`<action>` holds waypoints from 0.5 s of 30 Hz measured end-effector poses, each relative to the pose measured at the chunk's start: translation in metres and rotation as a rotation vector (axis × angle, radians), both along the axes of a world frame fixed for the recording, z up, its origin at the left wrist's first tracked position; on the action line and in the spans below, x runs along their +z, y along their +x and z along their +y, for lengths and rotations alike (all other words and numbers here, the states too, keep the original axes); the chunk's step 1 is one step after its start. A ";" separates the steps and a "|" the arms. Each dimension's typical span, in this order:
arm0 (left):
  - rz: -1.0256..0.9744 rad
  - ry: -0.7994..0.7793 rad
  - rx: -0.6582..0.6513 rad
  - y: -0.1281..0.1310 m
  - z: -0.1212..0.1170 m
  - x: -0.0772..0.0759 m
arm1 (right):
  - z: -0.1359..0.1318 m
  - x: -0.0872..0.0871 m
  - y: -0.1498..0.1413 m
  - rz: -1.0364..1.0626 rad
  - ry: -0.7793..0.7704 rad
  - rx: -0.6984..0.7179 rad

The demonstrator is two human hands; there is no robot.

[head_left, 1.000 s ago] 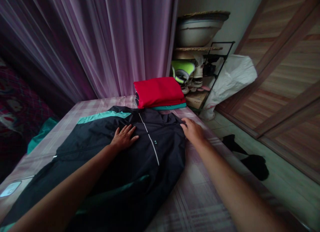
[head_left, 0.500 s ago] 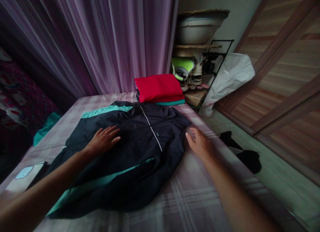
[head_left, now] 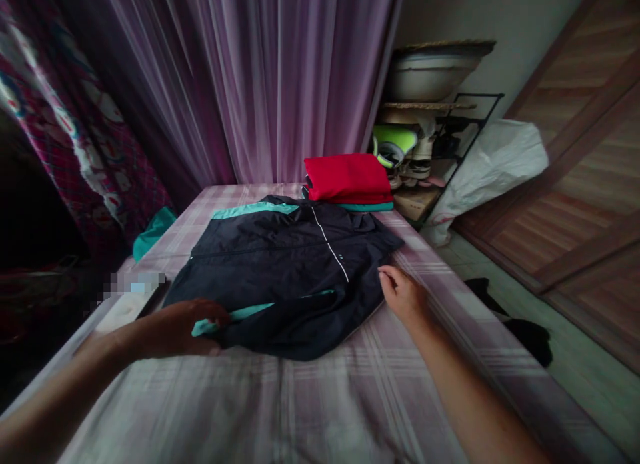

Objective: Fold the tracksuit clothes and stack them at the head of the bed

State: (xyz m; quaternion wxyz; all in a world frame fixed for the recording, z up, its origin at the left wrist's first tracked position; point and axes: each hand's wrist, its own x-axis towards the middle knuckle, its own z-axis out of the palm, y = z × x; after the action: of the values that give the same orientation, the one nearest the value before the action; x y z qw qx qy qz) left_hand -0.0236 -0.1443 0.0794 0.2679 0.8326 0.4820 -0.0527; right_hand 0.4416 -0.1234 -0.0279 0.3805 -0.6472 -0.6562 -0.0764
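Note:
A dark jacket (head_left: pixel 255 251) with teal panels and a thin white line down its chest lies spread on the bed. One sleeve (head_left: pixel 295 327) is folded over the body, its teal stripe facing up. My left hand (head_left: pixel 183 325) is closed around the near left end of this sleeve, with teal cloth showing between the fingers. At the jacket's right edge, the fingers of my right hand (head_left: pixel 404 296) are drawn together on the dark fabric; their tips are partly hidden.
The bed (head_left: pixel 320 411) has a plaid cover. Folded red cloth (head_left: pixel 347 177) tops a stack at its far end. A phone (head_left: pixel 125 307), partly pixelated, lies at left. Beyond stand a purple curtain (head_left: pixel 295 77), a shoe rack (head_left: pixel 467 141), a white sack (head_left: pixel 493 171) and wooden doors (head_left: pixel 575 164).
My left hand has come down and nearer from the jacket's body and taken hold of the sleeve, whose near end is drawn in. My right hand stays at the right edge. The view has shifted.

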 end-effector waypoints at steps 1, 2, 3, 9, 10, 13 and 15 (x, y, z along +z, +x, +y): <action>0.037 0.046 -0.014 0.001 -0.004 0.000 | -0.001 0.000 -0.001 -0.006 0.014 0.013; 0.068 0.097 -0.018 0.002 -0.006 0.001 | -0.003 0.000 -0.002 -0.012 0.032 0.026; 0.085 0.142 -0.012 0.004 -0.006 0.002 | -0.005 0.002 -0.005 -0.020 0.055 0.042; -0.060 0.306 0.101 0.017 0.018 0.028 | -0.015 0.025 -0.039 -0.081 0.220 0.178; -0.071 0.353 0.135 0.022 0.024 0.035 | -0.018 0.031 -0.048 -0.088 0.235 0.210; -0.085 0.459 0.248 0.038 0.035 0.057 | -0.033 0.049 -0.078 -0.121 0.271 0.348; -0.110 0.453 0.295 0.049 0.039 0.072 | -0.046 0.059 -0.095 -0.169 0.290 0.444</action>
State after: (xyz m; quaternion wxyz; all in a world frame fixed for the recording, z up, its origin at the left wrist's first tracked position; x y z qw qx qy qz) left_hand 0.0256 -0.1050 0.1514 0.1056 0.7938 0.5821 0.1413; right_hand 0.3465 -0.1690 0.0311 0.4204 -0.4176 -0.7936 -0.1378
